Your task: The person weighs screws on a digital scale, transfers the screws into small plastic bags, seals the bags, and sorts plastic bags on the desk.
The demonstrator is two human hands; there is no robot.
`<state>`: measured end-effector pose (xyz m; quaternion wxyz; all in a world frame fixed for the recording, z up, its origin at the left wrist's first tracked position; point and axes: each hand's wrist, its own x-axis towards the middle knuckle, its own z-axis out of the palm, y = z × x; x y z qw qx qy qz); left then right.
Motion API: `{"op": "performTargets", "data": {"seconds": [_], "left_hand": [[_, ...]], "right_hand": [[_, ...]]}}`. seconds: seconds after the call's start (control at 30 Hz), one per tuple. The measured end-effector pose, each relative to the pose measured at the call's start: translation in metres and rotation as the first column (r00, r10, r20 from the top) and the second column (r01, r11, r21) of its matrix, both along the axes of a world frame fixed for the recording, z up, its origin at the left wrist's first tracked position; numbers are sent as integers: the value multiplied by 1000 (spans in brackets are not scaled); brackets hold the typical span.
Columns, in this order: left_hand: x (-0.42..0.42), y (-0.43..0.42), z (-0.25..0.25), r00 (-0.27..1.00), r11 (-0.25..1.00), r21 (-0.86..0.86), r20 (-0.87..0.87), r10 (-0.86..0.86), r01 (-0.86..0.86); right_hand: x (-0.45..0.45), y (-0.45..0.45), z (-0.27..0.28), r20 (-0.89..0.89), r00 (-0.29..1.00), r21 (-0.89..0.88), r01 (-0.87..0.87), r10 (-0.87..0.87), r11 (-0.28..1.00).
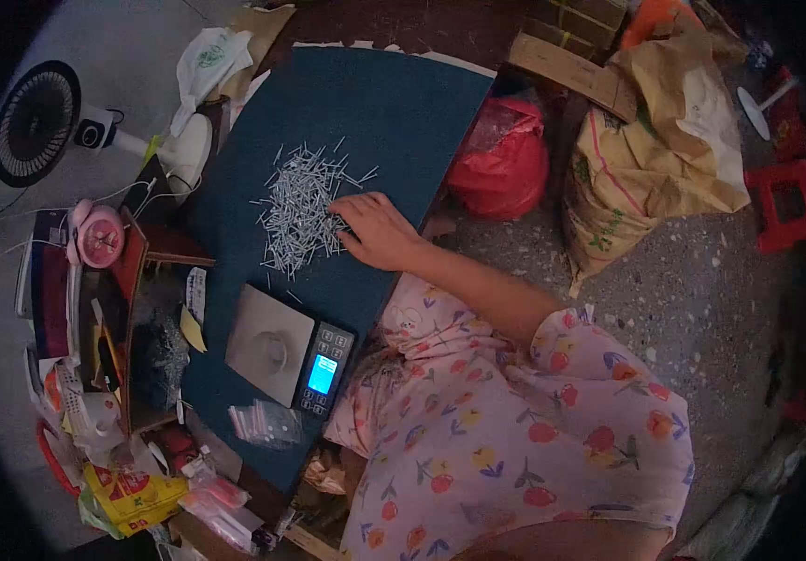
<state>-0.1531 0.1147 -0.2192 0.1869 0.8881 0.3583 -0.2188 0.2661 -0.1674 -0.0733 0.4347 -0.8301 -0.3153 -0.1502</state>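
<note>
While the right hand (380,229) lies against the 3 o'clock edge of a loose heap of thin silvery rods (300,206), its fingers (347,206) are bent over the outermost pieces with the thumb set apart from them; I cannot tell whether any rod is pinched. The heap sits uncontained on the dark blue-green counter (375,103), a few strays lying off its rim at 1 and 6 o'clock. The left hand is out of view, so its fingers cannot be judged. At 6 o'clock from the heap is a digital scale (267,346), its display lit blue; a pale round shape on the pan could be a small dish or only a mark. Just beyond, at about 7 o'clock from the scale, small clear plastic bags (266,424) overlap, white patches showing on some. At 8 o'clock from the heap stands a brown box (134,271), see-through plastic inside it, too dim to sort out. A yellow bag (132,500) lies at 7 o'clock, its contents hidden. Past the hand, toward 2 o'clock, a bulging red bag (501,164) sits on the floor (693,309), with a large brown sack (618,178) at its 3 o'clock; what fills either is hidden.
</note>
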Motion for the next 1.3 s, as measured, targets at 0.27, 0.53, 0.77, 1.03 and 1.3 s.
{"op": "performTargets", "data": {"seconds": [0.27,0.53,0.77,1.03,1.3], "left_hand": [[-2,1,-2,1000,1000,-2,0,0,0],[-8,-2,-3,1000,1000,-9,6,19,-19],[-21,-18,3,990,990,-3,25,138,-138],[-30,-35,2,959,960,3,36,280,-280],[-33,-49,-4,911,913,4,65,407,-408]], "right_hand": [[-1,-1,1,7,1000,-10,7,-7,1000],[-2,0,1,-30,999,-8,13,-14,1000],[-2,-1,12,-29,999,-25,-16,15,1000],[-2,-1,12,-9,999,-120,-45,45,992],[-2,1,17,-7,998,-161,-70,70,984]]}}
